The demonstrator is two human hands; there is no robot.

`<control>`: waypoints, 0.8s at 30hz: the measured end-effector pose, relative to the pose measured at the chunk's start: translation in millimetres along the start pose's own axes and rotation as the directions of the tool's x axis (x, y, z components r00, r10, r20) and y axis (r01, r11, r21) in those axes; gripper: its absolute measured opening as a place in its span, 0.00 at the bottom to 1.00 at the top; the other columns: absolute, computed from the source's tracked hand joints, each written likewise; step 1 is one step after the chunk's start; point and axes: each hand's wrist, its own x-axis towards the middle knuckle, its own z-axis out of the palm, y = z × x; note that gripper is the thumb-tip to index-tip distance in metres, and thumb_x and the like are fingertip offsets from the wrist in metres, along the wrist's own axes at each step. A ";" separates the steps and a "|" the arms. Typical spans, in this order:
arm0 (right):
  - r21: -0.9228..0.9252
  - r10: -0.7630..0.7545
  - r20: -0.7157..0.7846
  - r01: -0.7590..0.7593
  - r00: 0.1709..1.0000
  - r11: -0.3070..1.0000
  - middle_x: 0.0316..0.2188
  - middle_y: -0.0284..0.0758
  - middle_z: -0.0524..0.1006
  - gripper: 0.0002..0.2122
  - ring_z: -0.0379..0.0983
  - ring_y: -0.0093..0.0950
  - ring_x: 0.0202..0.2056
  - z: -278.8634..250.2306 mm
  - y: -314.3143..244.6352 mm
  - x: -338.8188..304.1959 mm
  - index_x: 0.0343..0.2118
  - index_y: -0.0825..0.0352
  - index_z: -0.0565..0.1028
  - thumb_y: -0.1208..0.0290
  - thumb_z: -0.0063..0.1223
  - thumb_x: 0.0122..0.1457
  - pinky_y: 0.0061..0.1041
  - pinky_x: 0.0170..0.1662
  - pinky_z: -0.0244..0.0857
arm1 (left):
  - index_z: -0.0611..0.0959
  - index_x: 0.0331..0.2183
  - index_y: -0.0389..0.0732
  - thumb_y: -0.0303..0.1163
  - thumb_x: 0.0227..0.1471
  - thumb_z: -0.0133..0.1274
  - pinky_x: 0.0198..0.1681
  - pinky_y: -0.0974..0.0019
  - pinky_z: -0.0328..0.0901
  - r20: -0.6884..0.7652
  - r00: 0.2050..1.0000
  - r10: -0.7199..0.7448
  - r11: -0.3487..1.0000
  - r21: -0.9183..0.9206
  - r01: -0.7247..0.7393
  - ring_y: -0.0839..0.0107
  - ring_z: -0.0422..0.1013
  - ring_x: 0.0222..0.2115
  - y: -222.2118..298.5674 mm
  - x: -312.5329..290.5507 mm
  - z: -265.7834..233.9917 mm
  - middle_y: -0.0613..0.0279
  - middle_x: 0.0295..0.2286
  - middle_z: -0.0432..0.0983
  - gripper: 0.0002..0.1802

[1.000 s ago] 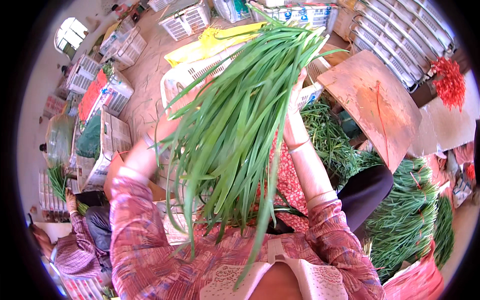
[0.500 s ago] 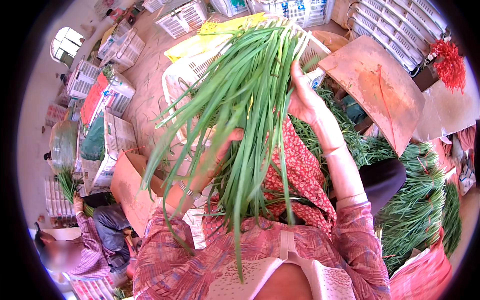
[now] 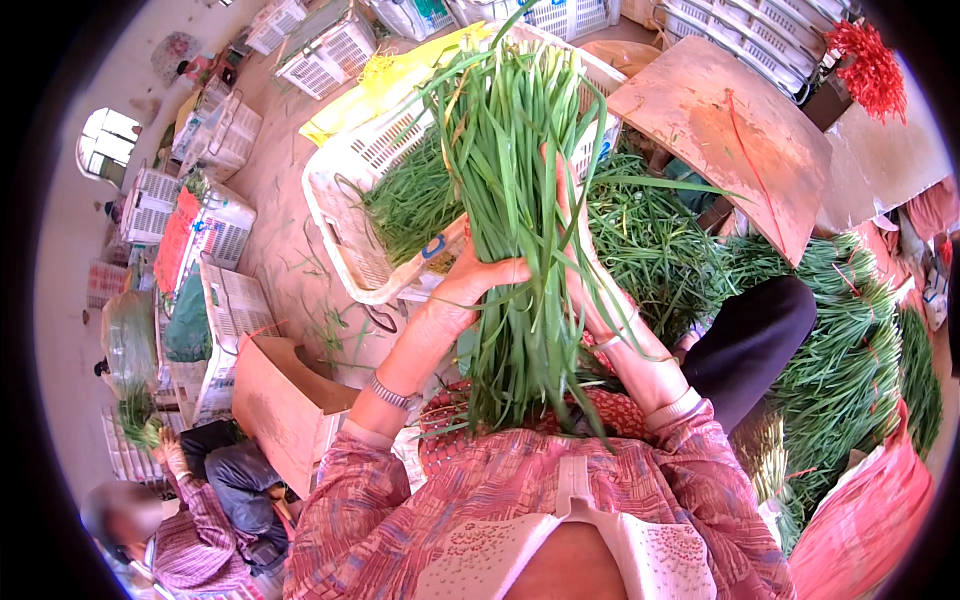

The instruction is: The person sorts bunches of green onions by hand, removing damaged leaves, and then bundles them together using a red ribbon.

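Note:
A thick bunch of garlic chives [image 3: 510,150] hangs in front of my chest, pale cut ends up and away from me, leaf tips drooping towards my lap. My left hand [image 3: 482,275] grips its left side, thumb across the front. On the right side, my right hand [image 3: 572,215] presses against the leaves with its fingers pointing up; part of it is behind them. A few stray leaves stick out to the right over my forearm. Beyond the bunch stands a white plastic crate [image 3: 335,235] with more chives [image 3: 415,195] inside.
Loose chives [image 3: 650,235] and tied bundles [image 3: 835,370] lie to my right, beside a pink cloth [image 3: 860,510]. A brown board [image 3: 730,140] leans at the far right. On my left are a cardboard box [image 3: 290,400] and stacked crates [image 3: 235,315]. A co-worker [image 3: 205,530] sits at lower left.
The fanned-out leaves on the left have been drawn together into a narrower, upright bunch. My right hand has come lower and inward; my left shows more clearly on the bunch.

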 end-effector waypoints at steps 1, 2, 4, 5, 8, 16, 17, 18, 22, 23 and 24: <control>-0.002 -0.029 0.012 0.029 1.000 1.000 0.63 0.37 0.59 0.34 0.57 0.28 0.62 6.5 1.0 -1.8 0.64 0.67 0.55 0.46 0.44 0.64 0.29 0.64 0.49 | 0.73 0.52 0.37 0.29 0.40 0.66 0.48 0.65 0.68 -0.013 0.998 0.063 0.994 0.087 -0.062 0.69 0.74 0.41 2.4 1.7 1.3 0.62 0.42 0.77 0.35; -0.003 -0.057 0.024 0.057 0.998 0.998 0.63 0.37 0.59 0.34 0.57 0.28 0.62 12.1 1.1 -3.8 0.64 0.66 0.55 0.45 0.43 0.64 0.29 0.64 0.50 | 0.75 0.49 0.36 0.25 0.38 0.65 0.47 0.64 0.68 -0.045 0.998 0.041 0.993 0.109 -0.035 0.70 0.75 0.39 4.0 3.1 -4.5 0.61 0.39 0.79 0.33; -0.156 -0.085 -0.036 0.079 0.996 0.985 0.60 0.36 0.63 0.33 0.59 0.28 0.59 24.0 -10.6 -9.3 0.63 0.65 0.58 0.43 0.42 0.64 0.31 0.61 0.55 | 0.75 0.48 0.36 0.24 0.36 0.67 0.47 0.64 0.68 -0.058 0.998 0.018 0.991 0.134 -0.011 0.70 0.75 0.38 20.3 1.3 -10.4 0.61 0.38 0.79 0.32; -0.153 -0.084 -0.033 0.078 0.996 0.985 0.60 0.36 0.63 0.33 0.59 0.28 0.59 27.0 -20.0 -10.0 0.63 0.65 0.58 0.43 0.42 0.64 0.31 0.61 0.55 | 0.76 0.47 0.36 0.23 0.35 0.68 0.47 0.64 0.68 -0.075 0.997 -0.005 0.988 0.154 0.016 0.70 0.75 0.37 30.4 -2.2 -11.3 0.61 0.37 0.79 0.32; -0.169 0.171 0.214 -0.136 0.962 0.976 0.54 0.36 0.69 0.40 0.68 0.32 0.52 7.8 -60.9 -3.5 0.64 0.63 0.56 0.34 0.41 0.59 0.35 0.54 0.64 | 0.78 0.43 0.35 0.23 0.36 0.67 0.44 0.67 0.68 -0.108 0.990 0.093 0.942 0.331 -0.053 0.73 0.75 0.35 74.6 -18.0 -4.9 0.61 0.34 0.79 0.27; -0.119 0.185 0.191 -0.165 0.964 0.979 0.57 0.39 0.65 0.45 0.62 0.32 0.57 -11.2 -81.6 -5.5 0.64 0.64 0.50 0.38 0.55 0.54 0.37 0.58 0.64 | 0.77 0.48 0.42 0.24 0.35 0.63 0.40 0.70 0.69 0.067 0.949 0.308 0.375 0.908 -0.186 0.80 0.73 0.32 66.0 10.5 -54.5 0.68 0.31 0.79 0.32; -0.244 0.168 0.154 -0.128 0.974 0.961 0.57 0.38 0.65 0.43 0.63 0.29 0.56 -4.4 -80.6 -10.3 0.64 0.66 0.51 0.48 0.62 0.53 0.31 0.56 0.64 | 0.77 0.48 0.42 0.24 0.35 0.63 0.40 0.70 0.69 0.064 0.953 0.298 0.375 0.910 -0.178 0.80 0.73 0.32 62.2 11.0 -54.0 0.68 0.31 0.79 0.32; -0.363 0.116 0.186 -0.041 0.976 0.931 0.56 0.38 0.67 0.43 0.65 0.29 0.54 -17.4 -77.2 -5.5 0.63 0.66 0.51 0.52 0.65 0.53 0.31 0.54 0.65 | 0.77 0.49 0.42 0.25 0.35 0.63 0.40 0.70 0.69 0.043 0.955 0.292 0.403 0.900 -0.164 0.80 0.73 0.32 57.7 18.0 -46.2 0.68 0.31 0.80 0.33; -0.836 0.255 0.024 -0.120 0.967 0.535 0.45 0.35 0.75 0.29 0.71 0.24 0.44 -65.4 -87.4 1.3 0.56 0.67 0.66 0.57 0.62 0.56 0.26 0.47 0.65 | 0.72 0.55 0.42 0.27 0.35 0.63 0.44 0.68 0.69 0.045 0.959 0.278 0.371 0.916 -0.151 0.76 0.76 0.36 39.8 34.0 -62.9 0.64 0.37 0.81 0.40; -0.970 0.271 0.018 -0.049 0.962 0.237 0.44 0.37 0.76 0.25 0.72 0.25 0.43 -92.0 -99.2 8.9 0.53 0.67 0.70 0.57 0.59 0.57 0.28 0.45 0.66 | 0.70 0.56 0.43 0.27 0.35 0.63 0.45 0.67 0.69 0.091 0.949 0.302 0.315 0.930 -0.190 0.74 0.77 0.38 36.8 38.3 -66.2 0.62 0.39 0.81 0.42; -0.928 0.068 0.343 0.349 0.937 -0.127 0.42 0.39 0.77 0.22 0.74 0.29 0.42 -134.9 -103.3 9.5 0.51 0.66 0.72 0.58 0.57 0.58 0.30 0.44 0.67 | 0.69 0.58 0.44 0.29 0.34 0.63 0.48 0.65 0.69 0.140 0.946 0.294 0.196 0.960 -0.203 0.67 0.78 0.41 33.0 46.6 -65.3 0.57 0.41 0.80 0.44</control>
